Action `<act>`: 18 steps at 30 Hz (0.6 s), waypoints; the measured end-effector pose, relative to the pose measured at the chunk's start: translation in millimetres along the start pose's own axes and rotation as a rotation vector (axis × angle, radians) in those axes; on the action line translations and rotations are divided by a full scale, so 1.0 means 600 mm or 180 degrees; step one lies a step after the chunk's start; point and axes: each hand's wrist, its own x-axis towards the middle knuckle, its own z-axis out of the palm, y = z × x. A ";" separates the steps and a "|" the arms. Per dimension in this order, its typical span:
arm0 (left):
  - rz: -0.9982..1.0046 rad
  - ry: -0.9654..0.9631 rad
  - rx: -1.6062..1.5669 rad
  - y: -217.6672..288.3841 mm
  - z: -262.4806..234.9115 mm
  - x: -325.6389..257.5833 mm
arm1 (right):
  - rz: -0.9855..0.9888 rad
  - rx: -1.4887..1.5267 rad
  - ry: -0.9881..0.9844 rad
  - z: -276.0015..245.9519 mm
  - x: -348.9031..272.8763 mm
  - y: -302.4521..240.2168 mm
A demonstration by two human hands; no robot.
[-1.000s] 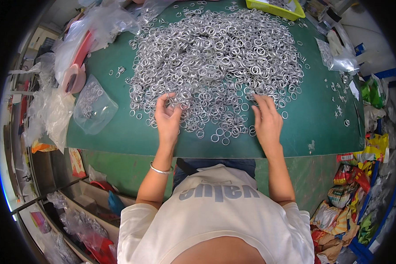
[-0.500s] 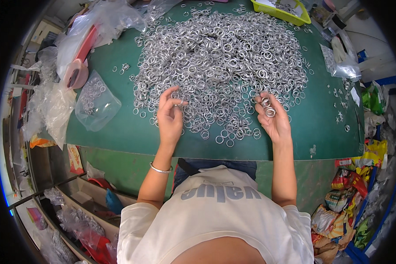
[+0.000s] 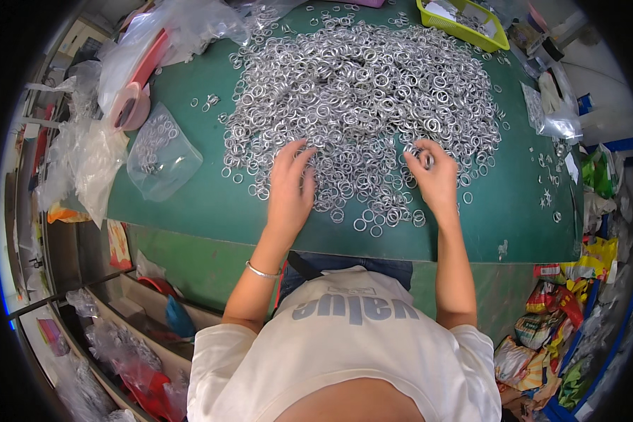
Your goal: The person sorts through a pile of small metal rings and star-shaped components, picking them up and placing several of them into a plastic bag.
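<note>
A large heap of silvery metal rings covers the middle of the green table. At the heap's near left part, my left hand reaches down, its fingers apart among the rings; I see nothing held in it. My right hand is curled at the near right part of the heap. A few metal rings show in its bent fingers, and its thumb and fingertips point toward the pile.
To the left lie a clear bag with rings, a pink container and crumpled plastic film. A yellow-green basket stands at the far right. Small star-shaped pieces lie at the right, and open drawers are below left.
My left hand has lowered onto the rings, and the ring seen at its fingers no longer shows there. My right hand has turned over, fingers more curled around its rings. The view has shifted slightly.
</note>
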 end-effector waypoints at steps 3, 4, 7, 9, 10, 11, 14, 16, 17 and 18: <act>0.0173 -0.0392 0.0456 0.013 0.018 -0.004 | 0.1152 0.3828 -0.1051 -0.035 -0.012 -0.011; 0.0201 -0.0565 0.0698 0.016 0.023 -0.009 | 0.1441 0.4136 -0.0952 -0.035 -0.016 -0.027; 0.0162 -0.0737 0.0654 0.010 0.018 -0.020 | 0.1832 0.4554 -0.0887 -0.018 -0.021 -0.037; 0.0101 -0.0733 0.0555 0.012 0.008 -0.031 | 0.1488 0.4157 -0.1240 0.004 -0.023 0.004; 0.0067 -0.0658 0.0502 0.014 0.003 -0.038 | 0.1394 0.3388 -0.1190 0.010 -0.026 0.004; 0.0009 -0.0587 0.0503 0.012 -0.002 -0.047 | 0.1411 0.2938 -0.1257 0.015 -0.025 -0.012; -0.0196 -0.0353 0.0431 0.007 -0.009 -0.067 | -0.0037 0.1031 -0.0601 0.055 -0.021 -0.045; -0.0380 -0.0162 0.0553 0.005 -0.011 -0.068 | -0.0664 0.0123 -0.0283 0.075 -0.021 -0.061; -0.0478 -0.0061 0.0611 0.003 -0.012 -0.069 | -0.0910 -0.0456 -0.0290 0.076 -0.020 -0.074; -0.0540 -0.0008 0.0583 -0.001 -0.011 -0.068 | -0.0994 -0.0788 -0.0385 0.080 -0.022 -0.074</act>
